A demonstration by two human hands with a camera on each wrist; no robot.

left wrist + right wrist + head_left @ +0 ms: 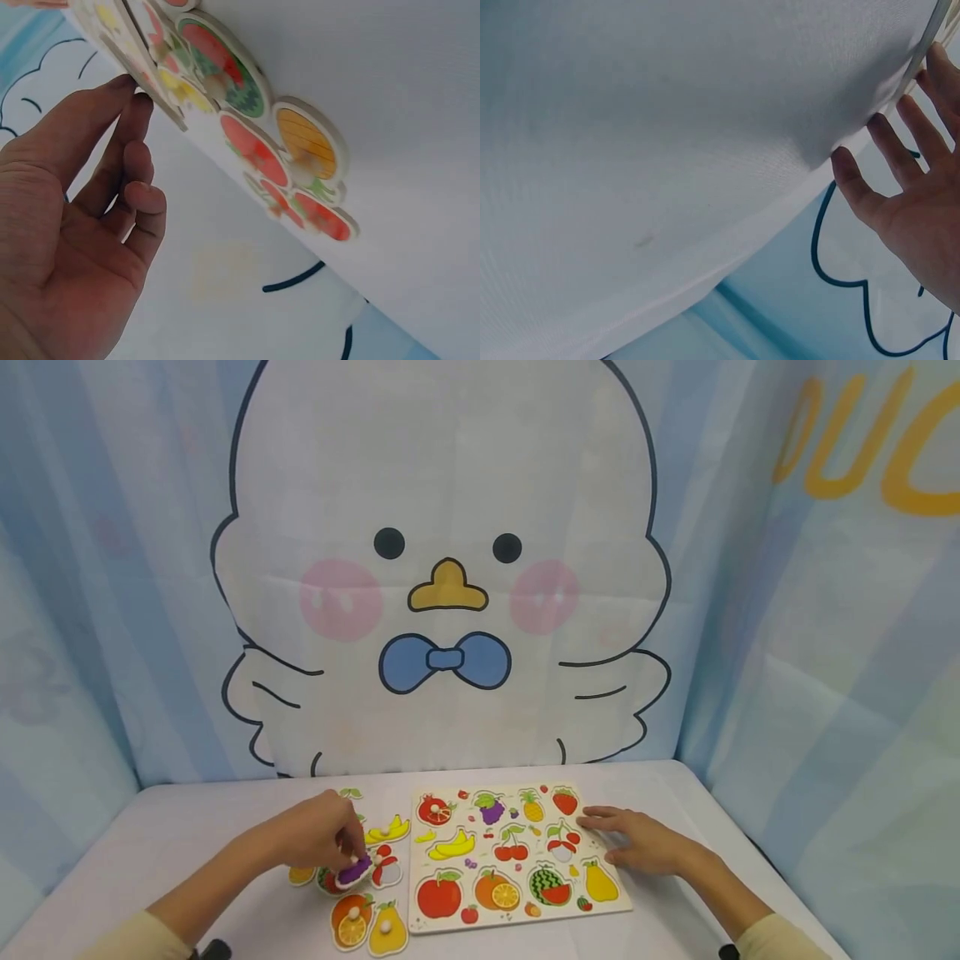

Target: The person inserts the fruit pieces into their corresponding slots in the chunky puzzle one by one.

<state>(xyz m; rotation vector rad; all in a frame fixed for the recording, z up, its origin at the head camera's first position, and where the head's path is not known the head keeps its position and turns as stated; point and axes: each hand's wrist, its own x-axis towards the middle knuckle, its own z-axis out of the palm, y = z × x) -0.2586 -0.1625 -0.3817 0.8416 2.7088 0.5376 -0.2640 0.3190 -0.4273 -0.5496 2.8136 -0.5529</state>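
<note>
Purple piece (354, 870): pinched in left hand (324, 829), the nearer; left of board (498, 918), long axis slanting, right end farther off. Printed grapes (491, 810): rightward, beyond. Right hand (643, 841): fingers spread, at board's right edge.

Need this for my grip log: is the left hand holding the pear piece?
No, the left hand holds a purple piece, while the pear piece lies on the table.

The left hand (330, 828) partly hides fruit pieces (327, 882) at left, and the head view's edges crop orange lettering (831, 488) at right and the far cartoon bird (442, 518).
</note>
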